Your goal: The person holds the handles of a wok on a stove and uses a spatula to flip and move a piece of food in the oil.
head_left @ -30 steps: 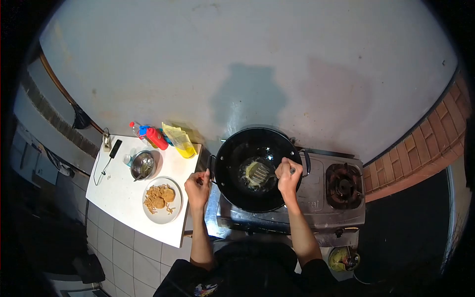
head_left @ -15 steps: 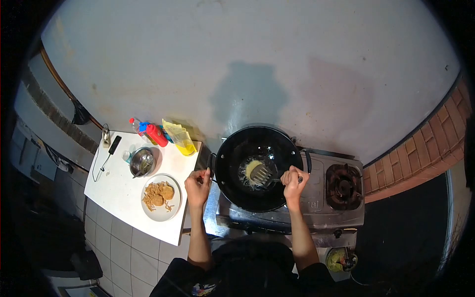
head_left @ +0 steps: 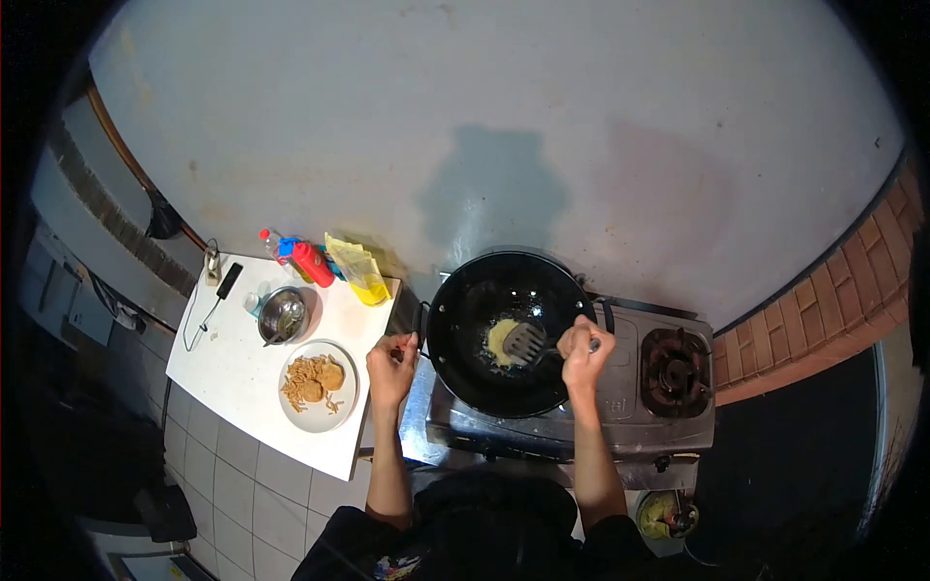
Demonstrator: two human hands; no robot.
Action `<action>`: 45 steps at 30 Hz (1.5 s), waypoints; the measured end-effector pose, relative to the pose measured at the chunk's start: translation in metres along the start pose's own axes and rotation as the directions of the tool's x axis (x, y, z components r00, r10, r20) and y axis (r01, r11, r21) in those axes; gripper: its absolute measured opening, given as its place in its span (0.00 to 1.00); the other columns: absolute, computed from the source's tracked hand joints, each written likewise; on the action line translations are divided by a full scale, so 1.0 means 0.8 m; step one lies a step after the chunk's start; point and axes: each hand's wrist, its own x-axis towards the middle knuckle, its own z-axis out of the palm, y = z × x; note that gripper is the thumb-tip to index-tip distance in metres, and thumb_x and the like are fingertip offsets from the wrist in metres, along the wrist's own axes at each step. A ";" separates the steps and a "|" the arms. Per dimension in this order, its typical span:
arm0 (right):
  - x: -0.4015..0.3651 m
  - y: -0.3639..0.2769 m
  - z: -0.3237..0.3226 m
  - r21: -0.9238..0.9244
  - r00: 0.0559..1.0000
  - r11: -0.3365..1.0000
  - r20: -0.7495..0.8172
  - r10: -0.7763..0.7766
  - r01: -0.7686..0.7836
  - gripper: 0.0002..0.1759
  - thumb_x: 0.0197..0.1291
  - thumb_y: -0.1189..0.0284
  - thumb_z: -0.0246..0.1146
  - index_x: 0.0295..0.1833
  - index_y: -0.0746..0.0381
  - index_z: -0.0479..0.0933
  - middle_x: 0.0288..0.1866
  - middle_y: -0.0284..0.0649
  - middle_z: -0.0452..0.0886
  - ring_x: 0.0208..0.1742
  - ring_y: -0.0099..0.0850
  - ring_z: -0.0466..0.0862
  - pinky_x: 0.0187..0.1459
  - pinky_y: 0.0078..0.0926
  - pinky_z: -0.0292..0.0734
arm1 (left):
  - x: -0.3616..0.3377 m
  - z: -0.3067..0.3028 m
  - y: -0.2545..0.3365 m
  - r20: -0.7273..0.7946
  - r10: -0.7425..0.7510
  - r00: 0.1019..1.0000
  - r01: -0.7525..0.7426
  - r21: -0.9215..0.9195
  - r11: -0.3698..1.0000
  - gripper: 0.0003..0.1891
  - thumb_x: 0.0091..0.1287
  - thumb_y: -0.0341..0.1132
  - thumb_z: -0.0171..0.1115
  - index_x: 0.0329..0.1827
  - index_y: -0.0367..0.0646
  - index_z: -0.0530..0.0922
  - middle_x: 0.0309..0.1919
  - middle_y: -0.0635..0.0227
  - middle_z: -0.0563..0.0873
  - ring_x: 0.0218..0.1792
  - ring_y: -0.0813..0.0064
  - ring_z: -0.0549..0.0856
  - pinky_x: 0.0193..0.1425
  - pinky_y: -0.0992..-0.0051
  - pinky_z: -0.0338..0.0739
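A black wok (head_left: 465,373) sits on the left part of the steel stove. Inside it a pale yellow piece of food (head_left: 500,341) lies in bubbling oil. My right hand (head_left: 586,353) is closed round the handle of a slotted spatula (head_left: 524,344), whose head is at the right side of the food, partly over it. My left hand (head_left: 392,366) is closed at the wok's left side handle (head_left: 421,323), with its fingertips pinched there.
Left, a white table (head_left: 232,382) bears a plate (head_left: 318,421) of fried food, a metal bowl (head_left: 284,316), a red bottle (head_left: 313,264), a yellow bag (head_left: 358,269) and a black-handled utensil (head_left: 230,281). A bare burner (head_left: 675,373) is right of the wok. A container (head_left: 659,514) stands lower right.
The spatula head and my right hand have shifted slightly right, so more of the yellow food shows. My left hand stays by the wok's handle. The whole view has shifted a little.
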 end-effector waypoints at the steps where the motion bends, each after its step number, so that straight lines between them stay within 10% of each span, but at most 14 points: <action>1: 0.003 -0.006 -0.002 0.001 1.000 1.000 0.000 0.004 -0.004 0.21 0.62 0.79 0.48 0.14 0.63 0.58 0.11 0.27 0.60 0.14 0.15 0.59 0.17 0.21 0.49 | 0.000 -0.001 0.000 0.005 0.014 1.000 -0.014 0.006 1.000 0.11 0.60 0.35 0.66 0.33 0.32 0.83 0.22 0.58 0.82 0.21 0.74 0.79 0.27 0.74 0.72; 6: 0.021 -0.013 -0.009 -0.295 0.994 0.950 0.049 -0.093 0.103 0.23 0.63 0.76 0.51 0.14 0.64 0.59 0.10 0.28 0.60 0.14 0.16 0.59 0.18 0.23 0.50 | 0.000 -0.003 0.005 0.039 -0.047 0.998 0.047 0.003 0.999 0.12 0.61 0.36 0.65 0.34 0.32 0.83 0.24 0.57 0.83 0.24 0.72 0.80 0.30 0.74 0.73; 12: 0.019 -0.001 -0.001 -0.095 0.998 0.994 0.025 0.058 -0.055 0.22 0.62 0.76 0.51 0.13 0.66 0.60 0.09 0.33 0.62 0.11 0.20 0.63 0.16 0.25 0.56 | 0.003 -0.002 0.001 0.066 -0.084 0.994 0.083 0.022 0.996 0.14 0.62 0.37 0.65 0.34 0.31 0.82 0.25 0.58 0.83 0.26 0.75 0.80 0.30 0.75 0.73; 21: 0.023 0.039 0.004 -0.288 0.998 0.956 0.026 -0.055 0.061 0.22 0.60 0.80 0.47 0.12 0.62 0.58 0.08 0.29 0.59 0.08 0.16 0.56 0.12 0.20 0.48 | 0.004 0.003 -0.006 0.044 -0.069 0.997 0.070 -0.021 0.997 0.12 0.60 0.35 0.66 0.31 0.32 0.82 0.21 0.60 0.80 0.20 0.75 0.78 0.27 0.76 0.72; 23: 0.023 0.032 0.010 -0.364 1.000 0.931 0.021 -0.015 0.022 0.18 0.56 0.78 0.51 0.16 0.72 0.58 0.10 0.44 0.58 0.11 0.27 0.58 0.20 0.35 0.50 | 0.004 0.002 -0.003 0.033 -0.035 0.999 0.036 -0.031 0.999 0.11 0.60 0.35 0.66 0.31 0.32 0.82 0.21 0.61 0.80 0.20 0.76 0.77 0.27 0.76 0.71; 32: 0.034 0.029 0.019 -0.416 0.999 0.909 0.054 -0.005 0.027 0.16 0.56 0.79 0.51 0.17 0.73 0.59 0.10 0.49 0.60 0.11 0.34 0.59 0.21 0.37 0.52 | 0.002 0.000 0.000 0.032 -0.060 0.998 0.062 -0.080 0.995 0.11 0.60 0.35 0.67 0.31 0.32 0.82 0.20 0.62 0.80 0.21 0.77 0.76 0.27 0.77 0.71; 40: 0.026 0.038 0.020 -0.411 0.998 0.909 0.017 -0.068 0.069 0.16 0.56 0.78 0.53 0.18 0.74 0.60 0.12 0.50 0.62 0.12 0.34 0.61 0.21 0.36 0.54 | 0.003 -0.001 0.001 0.048 -0.065 0.997 0.068 -0.070 0.995 0.12 0.60 0.35 0.67 0.32 0.32 0.82 0.21 0.62 0.80 0.21 0.77 0.76 0.27 0.77 0.71; 43: 0.027 0.034 0.017 -0.441 0.985 0.881 0.100 -0.142 0.172 0.21 0.60 0.78 0.48 0.12 0.65 0.61 0.08 0.31 0.60 0.08 0.19 0.59 0.13 0.23 0.50 | 0.004 -0.002 -0.002 0.046 -0.043 0.998 0.046 -0.058 0.997 0.12 0.59 0.35 0.67 0.32 0.31 0.82 0.21 0.62 0.80 0.21 0.77 0.76 0.27 0.76 0.71; 45: 0.019 0.012 0.018 -0.305 0.998 0.952 0.047 0.052 -0.035 0.20 0.59 0.78 0.51 0.15 0.69 0.59 0.09 0.36 0.60 0.12 0.22 0.61 0.18 0.27 0.55 | 0.005 -0.001 -0.005 0.051 -0.028 0.998 0.030 -0.045 0.999 0.12 0.59 0.35 0.68 0.32 0.31 0.82 0.21 0.62 0.80 0.21 0.77 0.76 0.28 0.76 0.71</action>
